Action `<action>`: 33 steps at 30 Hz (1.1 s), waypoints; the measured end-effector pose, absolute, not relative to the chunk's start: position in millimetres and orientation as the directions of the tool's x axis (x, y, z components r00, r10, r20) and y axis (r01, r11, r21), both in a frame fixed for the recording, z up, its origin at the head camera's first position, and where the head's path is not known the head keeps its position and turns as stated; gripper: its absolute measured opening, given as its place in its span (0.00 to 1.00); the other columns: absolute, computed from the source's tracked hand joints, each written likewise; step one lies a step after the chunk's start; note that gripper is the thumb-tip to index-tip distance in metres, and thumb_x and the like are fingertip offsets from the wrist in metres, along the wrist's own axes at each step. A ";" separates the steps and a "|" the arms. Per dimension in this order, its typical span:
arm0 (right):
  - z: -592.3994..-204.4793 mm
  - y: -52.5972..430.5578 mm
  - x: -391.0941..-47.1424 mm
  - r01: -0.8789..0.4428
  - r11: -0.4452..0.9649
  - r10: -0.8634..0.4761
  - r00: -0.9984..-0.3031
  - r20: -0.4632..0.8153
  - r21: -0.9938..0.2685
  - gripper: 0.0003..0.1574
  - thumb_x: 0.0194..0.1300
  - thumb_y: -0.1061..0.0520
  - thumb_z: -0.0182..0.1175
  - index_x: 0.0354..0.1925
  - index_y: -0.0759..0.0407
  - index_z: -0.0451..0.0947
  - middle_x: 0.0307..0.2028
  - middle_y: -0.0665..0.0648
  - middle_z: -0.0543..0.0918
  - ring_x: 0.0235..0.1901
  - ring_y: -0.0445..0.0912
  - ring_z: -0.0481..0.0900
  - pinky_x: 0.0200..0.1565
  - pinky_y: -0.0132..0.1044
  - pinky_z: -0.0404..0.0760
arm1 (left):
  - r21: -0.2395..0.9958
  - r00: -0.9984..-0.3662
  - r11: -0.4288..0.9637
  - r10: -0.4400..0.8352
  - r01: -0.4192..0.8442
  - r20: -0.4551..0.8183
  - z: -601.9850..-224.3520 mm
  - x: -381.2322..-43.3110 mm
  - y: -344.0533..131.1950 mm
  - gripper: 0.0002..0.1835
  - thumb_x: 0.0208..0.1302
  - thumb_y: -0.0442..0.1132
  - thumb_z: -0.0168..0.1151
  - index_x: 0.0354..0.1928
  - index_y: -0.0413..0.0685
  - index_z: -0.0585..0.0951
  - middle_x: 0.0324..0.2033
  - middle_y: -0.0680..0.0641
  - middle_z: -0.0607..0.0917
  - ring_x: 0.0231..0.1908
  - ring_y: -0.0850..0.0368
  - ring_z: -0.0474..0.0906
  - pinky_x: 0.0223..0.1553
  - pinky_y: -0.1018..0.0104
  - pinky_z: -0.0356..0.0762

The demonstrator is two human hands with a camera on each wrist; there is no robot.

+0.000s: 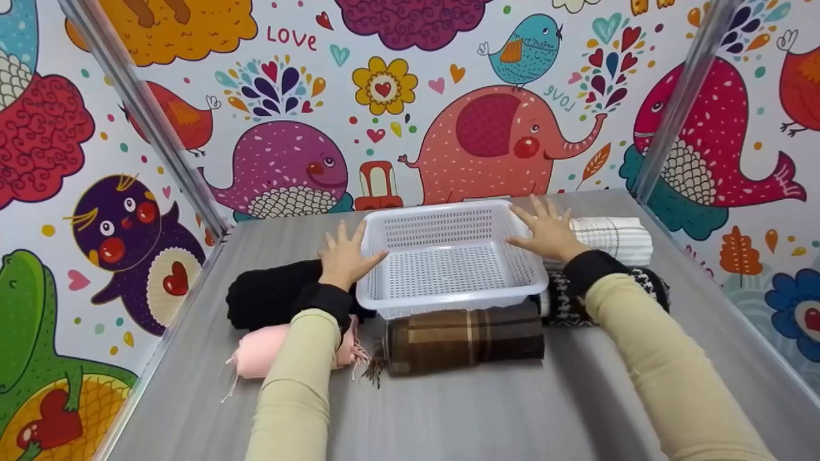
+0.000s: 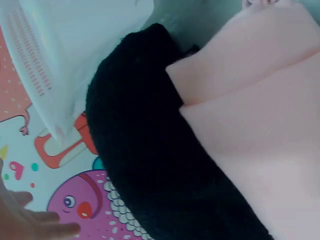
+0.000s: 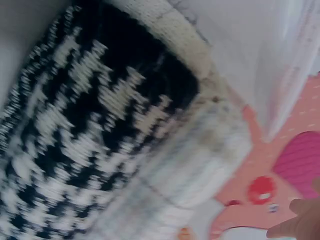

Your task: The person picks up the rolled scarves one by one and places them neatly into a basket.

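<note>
A white perforated plastic basket [image 1: 442,299] stands at the middle of the table, with nothing inside it. My left hand [image 1: 346,257] is at its left side, fingers spread, the thumb pointing over the rim. On the opposite side my right hand [image 1: 549,232] is spread in the same manner by the right rim. Whether either palm touches the basket I cannot tell. Under the left wrist lie a black rolled cloth [image 2: 145,125] and a pink rolled scarf [image 2: 250,110]. By the right wrist are a black-and-white patterned roll [image 3: 85,125] and a white striped roll [image 1: 615,240].
In front of the basket lies a brown plaid rolled scarf [image 1: 464,339] with fringe at its left end. The grey table [image 1: 448,416] meets cartoon-printed walls [image 1: 384,147] at the back and sides, with metal posts [image 1: 672,115] at the corners.
</note>
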State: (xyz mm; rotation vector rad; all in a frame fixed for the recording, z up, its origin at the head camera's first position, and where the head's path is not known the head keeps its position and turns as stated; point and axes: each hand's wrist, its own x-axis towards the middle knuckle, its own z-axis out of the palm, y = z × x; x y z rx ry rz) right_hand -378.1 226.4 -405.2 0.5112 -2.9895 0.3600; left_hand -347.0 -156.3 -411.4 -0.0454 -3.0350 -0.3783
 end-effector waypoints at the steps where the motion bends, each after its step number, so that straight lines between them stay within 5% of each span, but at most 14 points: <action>1: -403.3 227.0 -375.7 -0.363 0.908 -0.335 -0.929 0.157 -0.210 0.47 0.58 0.36 0.55 0.69 0.50 0.51 0.69 0.70 0.42 0.65 0.72 0.37 0.54 0.75 0.33 | 0.258 -0.995 0.965 0.013 0.038 0.097 -410.6 -346.4 -156.1 0.46 0.54 0.69 0.50 0.71 0.59 0.50 0.69 0.36 0.47 0.65 0.26 0.43 0.55 0.30 0.53; 6: -395.3 223.2 -347.8 -0.526 0.832 -0.430 -0.811 0.396 -0.175 0.46 0.54 0.44 0.62 0.66 0.56 0.58 0.66 0.69 0.55 0.63 0.68 0.52 0.59 0.68 0.46 | 0.321 -0.990 0.946 -0.008 0.039 0.144 -414.3 -336.7 -160.8 0.45 0.56 0.65 0.53 0.71 0.55 0.50 0.68 0.34 0.52 0.63 0.28 0.52 0.56 0.34 0.57; 11: -406.9 198.8 -304.5 -0.765 0.633 -0.534 -0.542 0.649 -0.118 0.39 0.49 0.55 0.67 0.59 0.64 0.67 0.51 0.67 0.74 0.48 0.59 0.74 0.51 0.53 0.72 | 0.338 -0.981 0.938 0.014 0.080 0.192 -430.3 -320.4 -166.0 0.42 0.57 0.58 0.56 0.70 0.49 0.54 0.66 0.34 0.57 0.60 0.31 0.58 0.55 0.37 0.59; 15: -433.6 175.4 -276.7 -0.905 0.423 -0.654 -0.282 0.702 0.031 0.34 0.43 0.59 0.68 0.51 0.66 0.72 0.39 0.60 0.79 0.36 0.50 0.78 0.40 0.40 0.79 | 0.341 -0.972 0.928 0.075 0.150 0.225 -441.6 -310.5 -165.1 0.41 0.57 0.56 0.58 0.68 0.44 0.58 0.64 0.34 0.60 0.60 0.33 0.58 0.56 0.39 0.59; 18: -457.6 164.9 -266.1 -0.936 0.335 -0.737 -0.188 0.649 0.109 0.32 0.42 0.58 0.68 0.49 0.62 0.74 0.38 0.55 0.79 0.34 0.45 0.77 0.36 0.35 0.78 | 0.352 -0.965 0.915 0.120 0.199 0.234 -445.3 -306.1 -164.1 0.42 0.56 0.57 0.58 0.66 0.40 0.59 0.63 0.34 0.62 0.61 0.34 0.57 0.58 0.40 0.56; 25: -495.4 165.3 -265.0 -0.889 0.447 -0.837 -0.377 0.397 0.101 0.45 0.44 0.42 0.67 0.60 0.55 0.67 0.52 0.59 0.74 0.46 0.51 0.72 0.46 0.44 0.73 | 0.304 -0.918 0.895 0.224 0.326 0.327 -449.9 -288.9 -160.2 0.42 0.52 0.57 0.62 0.62 0.35 0.64 0.59 0.34 0.66 0.60 0.34 0.59 0.60 0.44 0.57; 30: -502.3 171.7 -267.1 -0.850 0.525 -0.826 -0.494 0.272 0.050 0.52 0.43 0.37 0.66 0.64 0.53 0.63 0.57 0.59 0.70 0.52 0.54 0.69 0.51 0.50 0.70 | 0.097 -0.643 0.752 0.479 0.651 0.598 -455.8 -263.9 -143.3 0.23 0.47 0.47 0.66 0.43 0.40 0.76 0.38 0.44 0.78 0.39 0.49 0.74 0.41 0.57 0.74; 33: -502.4 175.7 -269.2 -0.826 0.563 -0.806 -0.544 0.235 0.021 0.54 0.43 0.36 0.66 0.65 0.54 0.61 0.58 0.58 0.69 0.53 0.54 0.69 0.51 0.50 0.70 | -0.048 -0.500 0.643 0.637 0.764 0.587 -462.5 -249.0 -130.9 0.18 0.46 0.45 0.66 0.39 0.44 0.77 0.31 0.50 0.78 0.32 0.55 0.75 0.34 0.63 0.74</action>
